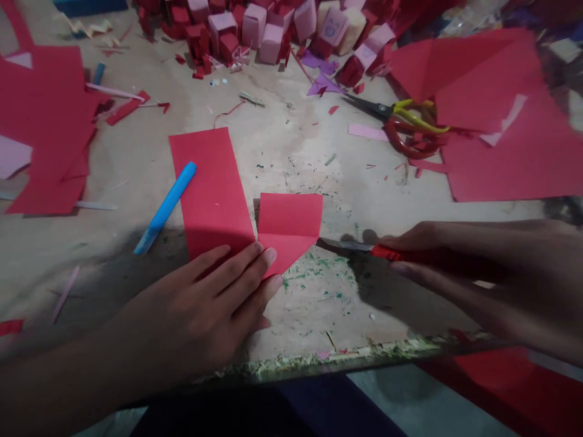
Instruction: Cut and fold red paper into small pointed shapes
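The left hand (214, 297) lies flat, fingers together, pressing the red paper (214, 194) — the right hand (455, 267), at its 3 o'clock, grips a red-handled cutter (359, 247) pointing at the paper.

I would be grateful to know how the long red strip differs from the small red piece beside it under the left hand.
The strip is long and lies flat; the small piece is shorter and folded, its lower flap angled. A blue pen overlaps the strip's left edge; a red-handled blade in the right hand points at the small piece's right edge. Both are red paper under fingers of the left hand.
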The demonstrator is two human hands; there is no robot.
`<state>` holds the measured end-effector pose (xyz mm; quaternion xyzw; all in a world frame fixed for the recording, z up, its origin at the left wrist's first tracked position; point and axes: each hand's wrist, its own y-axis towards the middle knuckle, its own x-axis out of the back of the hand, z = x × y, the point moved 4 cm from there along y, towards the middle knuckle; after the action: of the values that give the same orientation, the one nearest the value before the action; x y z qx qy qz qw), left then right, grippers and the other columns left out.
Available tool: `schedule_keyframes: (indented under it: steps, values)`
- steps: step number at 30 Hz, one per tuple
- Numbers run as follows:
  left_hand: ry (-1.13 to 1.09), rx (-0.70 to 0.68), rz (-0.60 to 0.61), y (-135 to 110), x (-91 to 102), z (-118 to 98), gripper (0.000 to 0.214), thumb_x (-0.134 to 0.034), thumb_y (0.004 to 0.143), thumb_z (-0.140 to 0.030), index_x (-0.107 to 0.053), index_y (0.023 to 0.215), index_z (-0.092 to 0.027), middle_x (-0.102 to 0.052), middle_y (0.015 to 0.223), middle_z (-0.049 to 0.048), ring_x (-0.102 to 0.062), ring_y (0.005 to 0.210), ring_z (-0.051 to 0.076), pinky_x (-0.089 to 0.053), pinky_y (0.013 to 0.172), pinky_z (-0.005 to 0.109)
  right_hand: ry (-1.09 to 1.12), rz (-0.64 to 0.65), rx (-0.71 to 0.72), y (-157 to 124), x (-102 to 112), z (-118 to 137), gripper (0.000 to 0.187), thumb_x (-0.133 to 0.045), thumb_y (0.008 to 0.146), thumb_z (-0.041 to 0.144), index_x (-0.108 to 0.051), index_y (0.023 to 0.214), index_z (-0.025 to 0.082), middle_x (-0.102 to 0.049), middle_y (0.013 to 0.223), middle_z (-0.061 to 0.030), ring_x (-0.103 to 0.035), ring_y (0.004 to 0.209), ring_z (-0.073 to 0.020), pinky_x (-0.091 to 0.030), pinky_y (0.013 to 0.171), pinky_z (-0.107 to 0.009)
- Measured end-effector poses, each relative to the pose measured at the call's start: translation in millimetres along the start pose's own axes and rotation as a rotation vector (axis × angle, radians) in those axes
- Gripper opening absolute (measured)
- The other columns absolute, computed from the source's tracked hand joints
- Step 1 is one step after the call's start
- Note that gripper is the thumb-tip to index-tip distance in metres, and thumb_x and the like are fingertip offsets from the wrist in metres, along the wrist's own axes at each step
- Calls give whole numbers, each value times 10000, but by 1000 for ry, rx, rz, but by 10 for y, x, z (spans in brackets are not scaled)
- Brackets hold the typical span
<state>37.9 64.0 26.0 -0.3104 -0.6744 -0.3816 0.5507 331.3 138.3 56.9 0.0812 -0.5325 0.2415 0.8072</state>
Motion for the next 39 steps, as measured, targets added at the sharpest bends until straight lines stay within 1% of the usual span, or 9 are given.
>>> schedule_keyframes:
  steps: [3,6,12,19,22,27,31,34,39]
  values:
    - [-8,22,-21,-22,-42,10,291,-546,1056,-206,-706,1288,-132,-738,1358,149,-693,1256,268,-557,1070,399,-11,47,22,-30,35,-26,278,-649,983,561,-777,993,313,-741,696,3,-643,509,-152,-467,443,-281]
    - [11,36,-73,-45,-45,24,299,-554,1038,-172,-678,1307,-140,-749,1294,137,-696,1212,260,-563,1050,397,-14,-59,-51,-27,84,-121,277,-643,983,530,-738,1037,275,-749,780,-22,-669,589,-163,-481,500,-293]
    - [10,48,46,-45,52,21,369,-580,999,-107,-621,1362,-154,-725,1193,120,-690,1153,233,-563,1030,357,-151,-202,-20,22,53,-330,389,-604,960,560,-719,1171,254,-744,953,-104,-689,762,-257,-505,670,-395]
    - [67,25,-45,-63,162,-19,378,-523,997,-48,-629,1360,-38,-752,1205,175,-713,1140,238,-582,999,346,-190,-184,116,17,10,-179,369,-595,1031,383,-680,1341,202,-704,1327,-184,-660,1235,-348,-532,1018,-498]
    - [28,61,-147,-84,186,6,349,-515,1002,-69,-659,1317,-21,-794,1143,162,-758,1010,220,-616,895,331,-10,-167,202,30,-39,152,425,-659,996,403,-667,1394,254,-693,1395,-137,-657,1291,-340,-537,1076,-522]
    - [-384,503,-374,-88,192,205,291,-494,1027,-163,-759,1148,-176,-841,1044,47,-788,842,148,-640,767,254,462,54,142,219,-274,665,560,-832,863,494,-697,1374,308,-748,1338,-74,-722,1213,-325,-616,982,-477]
    - [-731,703,-462,-86,76,346,253,-517,1039,-218,-726,1154,-135,-828,975,80,-790,794,151,-659,710,241,939,1,1,567,-465,756,508,-837,870,443,-682,1338,322,-748,1303,-77,-749,1087,-268,-641,812,-395]
    - [-879,796,-534,-115,1,461,267,-547,1021,-242,-701,1198,-114,-793,973,87,-771,837,156,-652,727,257,1229,17,43,865,-603,770,591,-943,752,341,-710,1295,357,-707,1390,-47,-713,1136,-232,-609,896,-378]
    - [-1207,981,-661,-156,-79,584,218,-718,889,-248,-768,1083,-164,-721,857,29,-680,745,128,-557,654,219,1412,-96,-38,1096,-754,756,176,-928,776,323,-822,902,262,-768,876,-3,-679,771,-140,-558,765,-309]
